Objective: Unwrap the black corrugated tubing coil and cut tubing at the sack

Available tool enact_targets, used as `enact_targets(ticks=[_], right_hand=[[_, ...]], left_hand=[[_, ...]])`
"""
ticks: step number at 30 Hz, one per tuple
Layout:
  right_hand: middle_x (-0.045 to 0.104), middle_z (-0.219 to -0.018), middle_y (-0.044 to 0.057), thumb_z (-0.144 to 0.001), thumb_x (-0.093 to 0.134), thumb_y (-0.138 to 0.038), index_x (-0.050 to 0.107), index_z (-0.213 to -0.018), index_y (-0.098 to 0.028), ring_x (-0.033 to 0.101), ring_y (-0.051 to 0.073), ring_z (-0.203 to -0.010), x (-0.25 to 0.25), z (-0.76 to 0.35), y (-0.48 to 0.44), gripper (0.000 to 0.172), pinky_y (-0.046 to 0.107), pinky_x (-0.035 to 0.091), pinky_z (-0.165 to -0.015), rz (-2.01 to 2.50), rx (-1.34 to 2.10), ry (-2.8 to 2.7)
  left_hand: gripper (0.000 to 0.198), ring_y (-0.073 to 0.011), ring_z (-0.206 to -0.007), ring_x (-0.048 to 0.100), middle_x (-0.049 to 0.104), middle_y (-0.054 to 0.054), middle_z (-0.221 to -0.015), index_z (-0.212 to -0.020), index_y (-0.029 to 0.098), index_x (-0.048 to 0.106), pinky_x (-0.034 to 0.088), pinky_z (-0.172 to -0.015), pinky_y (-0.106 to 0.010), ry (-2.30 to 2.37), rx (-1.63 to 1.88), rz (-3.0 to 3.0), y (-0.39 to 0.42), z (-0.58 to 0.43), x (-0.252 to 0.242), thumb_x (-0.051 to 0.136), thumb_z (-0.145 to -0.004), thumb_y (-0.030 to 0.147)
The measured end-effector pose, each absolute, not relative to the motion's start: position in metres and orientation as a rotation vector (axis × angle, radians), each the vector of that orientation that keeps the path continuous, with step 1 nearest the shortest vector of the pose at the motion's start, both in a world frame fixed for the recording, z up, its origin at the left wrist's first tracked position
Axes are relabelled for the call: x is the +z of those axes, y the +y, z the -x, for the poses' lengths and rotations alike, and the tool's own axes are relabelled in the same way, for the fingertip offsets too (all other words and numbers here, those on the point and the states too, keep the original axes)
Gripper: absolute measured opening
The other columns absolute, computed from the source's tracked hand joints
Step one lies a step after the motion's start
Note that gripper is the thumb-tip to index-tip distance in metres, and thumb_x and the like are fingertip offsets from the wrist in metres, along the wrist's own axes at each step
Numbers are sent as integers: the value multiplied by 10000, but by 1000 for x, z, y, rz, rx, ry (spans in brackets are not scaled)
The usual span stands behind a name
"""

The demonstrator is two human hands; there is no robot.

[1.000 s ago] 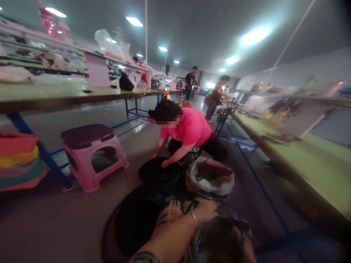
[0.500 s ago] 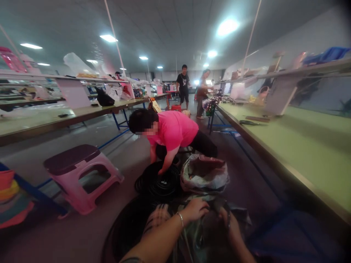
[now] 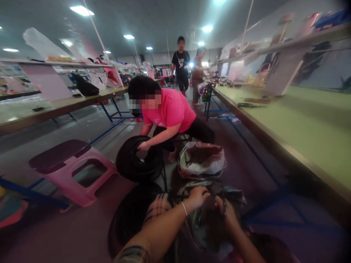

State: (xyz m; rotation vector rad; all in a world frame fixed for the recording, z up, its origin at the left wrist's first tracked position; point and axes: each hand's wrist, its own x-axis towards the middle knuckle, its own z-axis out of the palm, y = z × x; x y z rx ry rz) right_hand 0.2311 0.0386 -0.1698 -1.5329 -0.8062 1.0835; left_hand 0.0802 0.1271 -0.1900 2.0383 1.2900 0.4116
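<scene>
Left hand (image 3: 196, 197), with a thin silver bangle (image 3: 184, 208) at the wrist, and right hand (image 3: 227, 216) sit close together at the mouth of a crumpled grey-green plastic sack (image 3: 211, 193), low in my head-camera view. I can see the fingers curled into the sack's folds beside a thin dark strand (image 3: 224, 206), but I cannot tell whether either hand is clamped on it. Item: a large coil of black tubing (image 3: 133, 219) lying on the grey floor, just beside the left forearm, with a strip of red-and-cream plaid fabric (image 3: 158, 206) between them. Item: a whitish plastic sack of reddish-brown material (image 3: 201, 160), open and just beyond the hands. Item: a second black coil (image 3: 138, 159), tilted on edge, held by a co-worker in a pink T-shirt (image 3: 171, 113) and dark trousers, who crouches over it with one hand on its top edge. Item: a low pink plastic stool with a dark purple seat (image 3: 71, 170), left of that coil. Item: a long green-topped table on blue steel legs (image 3: 296, 131) along the right, and a second long table (image 3: 59, 107) along the left. Item: two people standing (image 3: 181, 62) far down the aisle between them.
</scene>
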Motion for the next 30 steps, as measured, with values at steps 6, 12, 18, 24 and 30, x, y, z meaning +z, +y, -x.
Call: enact_targets(ticks=[6,12,18,24,30], right_hand=[[609,-681,27,-685,728,-665,599,-780,-210,593,191,-617,-171,-226,35,482,298,485,-582,1559,1263,-751],[625,-784,22,-731,709,-764,602,-922,-207,598,169,-660,-186,-224,31,599,277,493,-590,1579,1429,-741],[661,-834,34,-771,656,-860,614,-947,-195,628,169,-718,-202,-230,25,689,257,509,-608,1600,1554,-884],[667,-798,15,-785,656,-838,611,-936,-191,613,152,-667,-209,-227,20,665,229,461,-549,1655,1614,-938],[687,-808,21,-799,656,-834,606,-913,-197,638,158,-660,-208,-224,21,649,237,459,-550,1709,1577,-999]], left_hand=[[303,-223,-984,683,793,-77,-1097,-1082,174,786,516,-917,-333,1336,452,-2010,134,-66,-167,564,-980,353],[320,-196,-994,680,788,-60,-1113,-1132,172,772,492,-902,-270,1290,371,-2015,135,-68,-163,545,-1021,369],[341,-207,-1063,686,786,-58,-1180,-1210,185,767,491,-937,-266,1317,274,-2015,136,-69,-161,538,-1027,360],[351,-220,-1110,680,773,-58,-1237,-1262,186,754,499,-977,-290,1333,220,-1995,137,-71,-156,542,-1014,315],[331,-203,-1037,672,772,-43,-1154,-1213,179,767,493,-924,-282,1287,139,-2013,135,-70,-157,539,-1011,307]])
